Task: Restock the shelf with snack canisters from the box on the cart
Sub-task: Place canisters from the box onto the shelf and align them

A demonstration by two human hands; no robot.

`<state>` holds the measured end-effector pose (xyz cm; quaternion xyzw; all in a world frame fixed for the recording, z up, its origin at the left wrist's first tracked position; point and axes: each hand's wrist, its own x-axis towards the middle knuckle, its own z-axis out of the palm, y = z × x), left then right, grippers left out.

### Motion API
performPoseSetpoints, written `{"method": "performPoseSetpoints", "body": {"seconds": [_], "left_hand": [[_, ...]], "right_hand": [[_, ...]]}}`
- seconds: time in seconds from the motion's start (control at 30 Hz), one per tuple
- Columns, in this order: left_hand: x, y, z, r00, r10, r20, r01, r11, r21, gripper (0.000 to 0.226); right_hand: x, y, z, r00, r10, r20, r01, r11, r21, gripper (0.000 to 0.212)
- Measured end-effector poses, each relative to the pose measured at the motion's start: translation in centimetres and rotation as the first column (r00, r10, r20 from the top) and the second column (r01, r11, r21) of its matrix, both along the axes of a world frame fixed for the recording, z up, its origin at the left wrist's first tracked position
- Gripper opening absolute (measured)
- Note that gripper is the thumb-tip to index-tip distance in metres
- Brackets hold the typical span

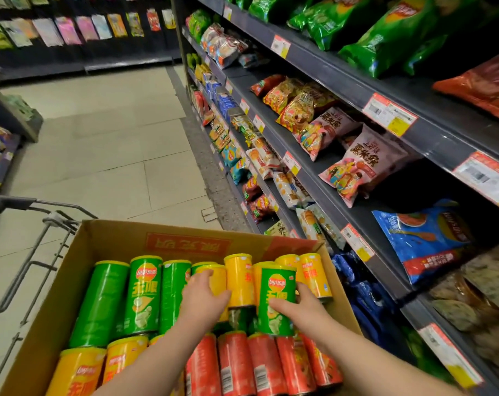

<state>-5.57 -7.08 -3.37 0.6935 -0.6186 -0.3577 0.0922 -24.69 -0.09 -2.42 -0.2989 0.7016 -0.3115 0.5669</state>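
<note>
Nearest the camera, a row of red canisters is laid along the near wall of the box, and both forearms are stretched over it. Just beyond, the right hand is wrapped round a green canister with fingers across its printed face. This canister is seen standing higher than its neighbours, though whether it has cleared the layer beneath cannot be made out. Beside it, the left hand is curled over the upper end of a yellow canister, which is bedded among others in the middle of the box. The box is carried on the cart. The shelf, packed with snack bags, runs close along the right.

Two slips are judged likely. The canisters are smooth cylinders, each held by one hand only, so one could be lost on the way across to the shelf. The load is also loosely stacked, so neighbours touching the two held canisters could be dragged up or set rolling as those are drawn out.
</note>
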Motion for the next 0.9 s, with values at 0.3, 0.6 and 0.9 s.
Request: {"method": "performPoseSetpoints", "body": {"seconds": [0.3, 0.6, 0.9], "left_hand": [[0.2, -1.0, -4.1, 0.973, 0.229, -0.038, -0.219, 0.96, 0.174, 0.079], [-0.1, 0.2, -2.6, 0.979, 0.185, -0.091, -0.174, 0.978, 0.116, 0.069], [-1.2, 3.2, 1.8, 0.959, 0.048, -0.278, -0.025, 0.996, 0.085, 0.053]], "right_hand": [[-1.9, 1.5, -1.1, 0.999, -0.027, -0.03, 0.027, 1.0, 0.011, 0.073], [-2.1, 2.8, -0.1, 0.997, -0.056, -0.057, 0.055, 0.998, -0.009, 0.072], [0.1, 4.3, 2.1, 0.988, -0.109, -0.113, 0.099, 0.991, -0.091, 0.069]]}}
